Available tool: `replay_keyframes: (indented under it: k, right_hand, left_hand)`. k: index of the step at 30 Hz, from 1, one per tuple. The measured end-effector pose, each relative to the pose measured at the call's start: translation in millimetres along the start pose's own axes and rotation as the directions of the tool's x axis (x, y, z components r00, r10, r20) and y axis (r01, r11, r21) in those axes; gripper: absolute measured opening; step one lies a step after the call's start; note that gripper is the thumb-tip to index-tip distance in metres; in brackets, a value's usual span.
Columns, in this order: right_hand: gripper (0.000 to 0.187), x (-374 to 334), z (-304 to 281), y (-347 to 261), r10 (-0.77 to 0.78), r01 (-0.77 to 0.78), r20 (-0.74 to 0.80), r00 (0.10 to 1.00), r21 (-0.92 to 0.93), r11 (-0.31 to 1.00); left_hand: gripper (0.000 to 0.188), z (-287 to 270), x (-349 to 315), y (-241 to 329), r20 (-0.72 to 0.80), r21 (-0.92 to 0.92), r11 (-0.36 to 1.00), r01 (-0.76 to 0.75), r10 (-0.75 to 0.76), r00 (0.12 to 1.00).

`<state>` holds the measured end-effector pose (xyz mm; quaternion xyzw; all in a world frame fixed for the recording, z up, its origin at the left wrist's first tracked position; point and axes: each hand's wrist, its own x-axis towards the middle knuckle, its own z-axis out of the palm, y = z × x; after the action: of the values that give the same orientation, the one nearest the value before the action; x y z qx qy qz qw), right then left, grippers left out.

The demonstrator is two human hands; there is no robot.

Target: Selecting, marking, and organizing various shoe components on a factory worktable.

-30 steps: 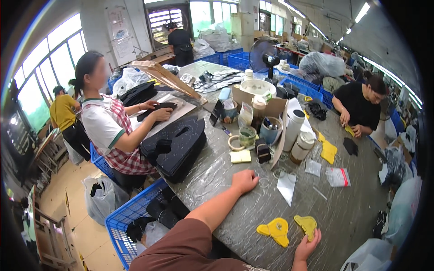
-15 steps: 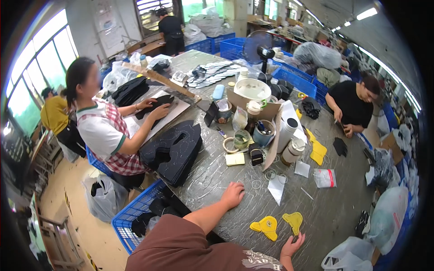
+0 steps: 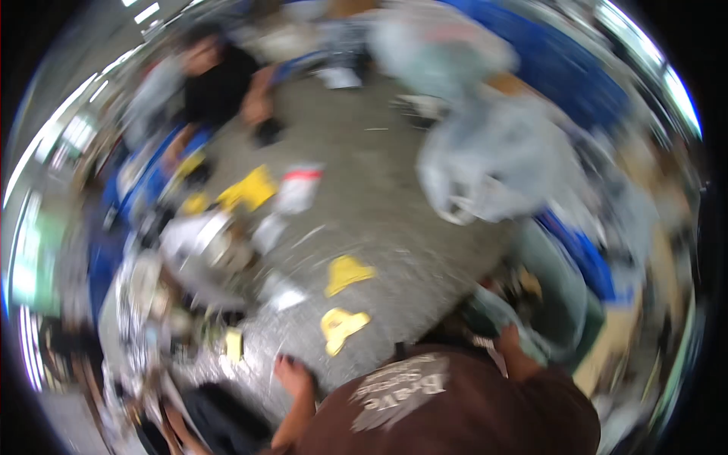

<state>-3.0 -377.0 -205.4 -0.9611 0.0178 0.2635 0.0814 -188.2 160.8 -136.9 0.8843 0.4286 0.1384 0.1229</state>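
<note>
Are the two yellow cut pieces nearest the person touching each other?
Apart. The head view, though blurred, shows grey table between the upper yellow piece and the lower yellow piece.

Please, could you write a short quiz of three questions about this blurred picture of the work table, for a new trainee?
1. True or false: the person's left hand lies open on the grey speckled table.
2. How many flat yellow cut-out pieces lie on the table just ahead of that hand? A) none B) two C) five
3. Fill in: the other person at the far side of the table wears a ___ top.

Key: 1 true. 2 B. 3 black.
</note>
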Motion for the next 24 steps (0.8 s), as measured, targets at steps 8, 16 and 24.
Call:
replay_keyframes:
  k: [8, 16, 24]
  right_hand:
    - [0.032, -14.1, -1.1, -25.4, 0.2, -0.2, 0.008, 0.98, 0.051, 0.978]
    - [0.05, -21.1, 65.3, -32.8, 0.193, -0.199, 0.091, 0.977, 0.052, 0.979]
    - [0.055, -23.5, 63.3, -16.4, 0.264, -0.271, 0.297, 0.918, -0.016, 0.962]
  left_hand:
    - [0.032, 40.9, 23.3, -92.3, -0.029, 0.15, 0.862, -0.484, 0.493, 0.87]
    - [0.032, 32.0, 25.9, -84.2, -0.032, 0.324, 0.911, -0.256, 0.281, 0.959]
    - [0.031, 6.7, 21.8, -41.6, -0.013, 0.331, 0.908, -0.258, 0.278, 0.961]
